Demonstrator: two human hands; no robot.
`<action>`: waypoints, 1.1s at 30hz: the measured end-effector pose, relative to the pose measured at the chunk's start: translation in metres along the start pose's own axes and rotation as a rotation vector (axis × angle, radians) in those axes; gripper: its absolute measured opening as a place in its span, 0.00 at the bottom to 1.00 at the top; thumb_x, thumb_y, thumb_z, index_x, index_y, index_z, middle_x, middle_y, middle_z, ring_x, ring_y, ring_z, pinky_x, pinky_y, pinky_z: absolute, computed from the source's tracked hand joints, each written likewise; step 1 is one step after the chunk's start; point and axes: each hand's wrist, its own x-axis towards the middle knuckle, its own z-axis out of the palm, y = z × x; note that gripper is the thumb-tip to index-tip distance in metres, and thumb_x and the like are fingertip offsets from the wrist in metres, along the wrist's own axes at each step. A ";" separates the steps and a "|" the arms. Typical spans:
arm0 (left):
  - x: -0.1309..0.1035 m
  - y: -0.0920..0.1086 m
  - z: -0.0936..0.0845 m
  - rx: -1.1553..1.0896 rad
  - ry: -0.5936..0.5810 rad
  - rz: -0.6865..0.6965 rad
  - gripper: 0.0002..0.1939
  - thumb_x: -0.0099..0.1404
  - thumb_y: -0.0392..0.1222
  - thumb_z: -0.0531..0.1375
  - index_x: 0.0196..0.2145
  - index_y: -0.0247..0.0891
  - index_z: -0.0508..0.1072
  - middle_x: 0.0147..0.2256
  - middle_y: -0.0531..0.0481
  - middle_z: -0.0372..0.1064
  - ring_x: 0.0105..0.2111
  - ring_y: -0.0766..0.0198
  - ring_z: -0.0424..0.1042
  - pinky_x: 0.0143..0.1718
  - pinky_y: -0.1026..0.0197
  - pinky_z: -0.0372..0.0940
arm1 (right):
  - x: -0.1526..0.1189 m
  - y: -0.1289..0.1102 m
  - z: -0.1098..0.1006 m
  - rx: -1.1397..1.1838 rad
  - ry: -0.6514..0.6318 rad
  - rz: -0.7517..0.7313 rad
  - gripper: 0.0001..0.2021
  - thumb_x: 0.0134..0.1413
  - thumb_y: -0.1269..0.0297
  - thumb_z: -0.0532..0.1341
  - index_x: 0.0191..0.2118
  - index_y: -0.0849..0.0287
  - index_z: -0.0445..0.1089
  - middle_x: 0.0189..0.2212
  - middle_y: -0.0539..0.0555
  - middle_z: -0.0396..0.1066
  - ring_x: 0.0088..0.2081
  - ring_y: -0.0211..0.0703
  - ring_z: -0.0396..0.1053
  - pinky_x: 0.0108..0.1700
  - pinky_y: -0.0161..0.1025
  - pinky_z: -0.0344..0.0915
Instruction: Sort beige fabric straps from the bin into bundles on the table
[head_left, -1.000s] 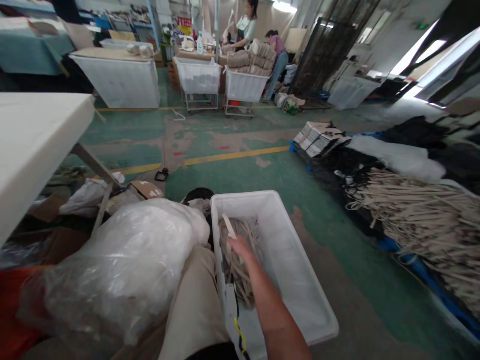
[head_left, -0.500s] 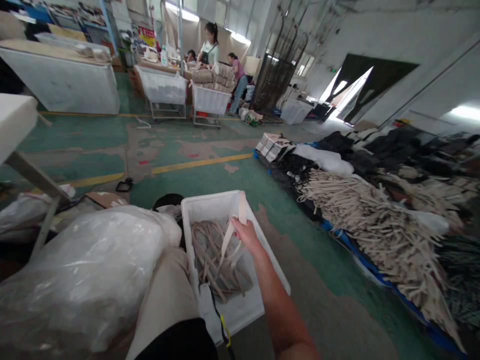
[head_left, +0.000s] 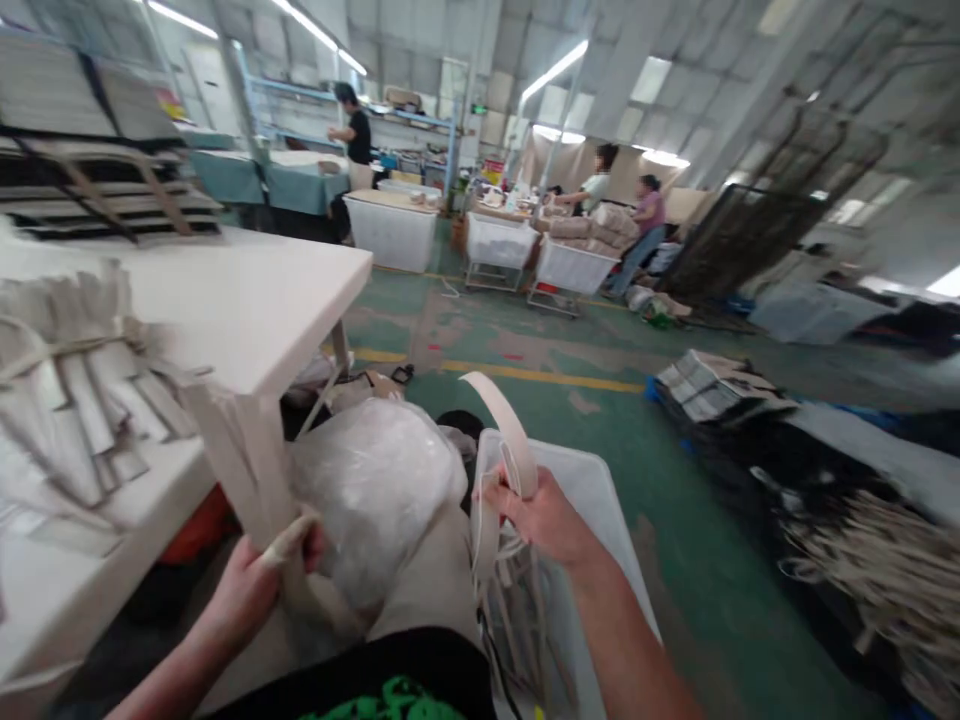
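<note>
My left hand (head_left: 251, 585) is closed round a bundle of flat beige straps (head_left: 251, 450), which stands up from the fist beside the table corner and is smeared by motion. In my right hand (head_left: 551, 520) a beige strap (head_left: 510, 425) is pinched; its free end curves up and to the left, while another length hangs below the fingers. This hand is over a white plastic bin (head_left: 600, 470), where more loose straps (head_left: 525, 620) lie. At the left, tied bundles of beige straps (head_left: 82, 390) rest on the white table (head_left: 262, 280).
A clear plastic bag (head_left: 375, 480) bulges between the table and the bin. Black-and-beige stacks (head_left: 112, 180) stand at the table's back. Heaped straps (head_left: 885, 580) lie on the floor at right. Several people work beyond the white wheeled carts (head_left: 574, 265).
The view has swung left, bringing the table and my left hand with its bundle into sight. My right hand has lifted the strap higher above the bin.
</note>
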 end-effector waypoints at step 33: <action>-0.016 -0.029 0.021 -0.469 -0.298 -0.368 0.24 0.52 0.55 0.72 0.17 0.37 0.66 0.16 0.55 0.60 0.20 0.67 0.60 0.24 0.65 0.63 | 0.067 0.054 0.036 0.833 -0.002 0.076 0.15 0.46 0.54 0.70 0.37 0.56 0.74 0.24 0.43 0.75 0.13 0.24 0.41 0.24 0.31 0.70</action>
